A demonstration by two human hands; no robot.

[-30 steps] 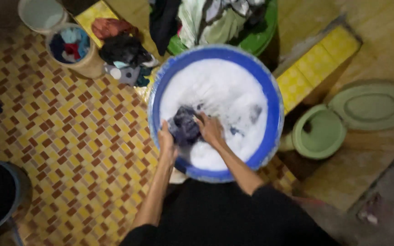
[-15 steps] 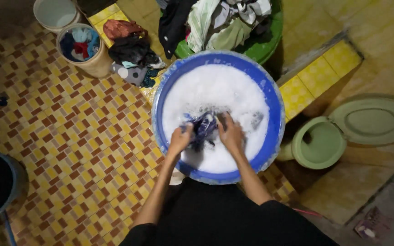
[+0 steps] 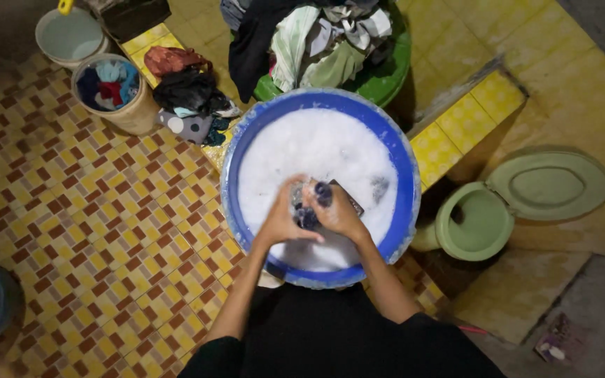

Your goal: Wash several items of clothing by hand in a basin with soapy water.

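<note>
Two hands | my left hand (image 3: 280,222) and right hand (image 3: 337,212) clenched around dark cloth (image 3: 307,210) | bunched between palms, above foamy blue basin (image 3: 406,168)

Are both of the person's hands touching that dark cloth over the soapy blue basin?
Touching. The head view shows the left hand and right hand closed around the dark wet cloth, bunched between them above the foam in the blue basin.
</note>
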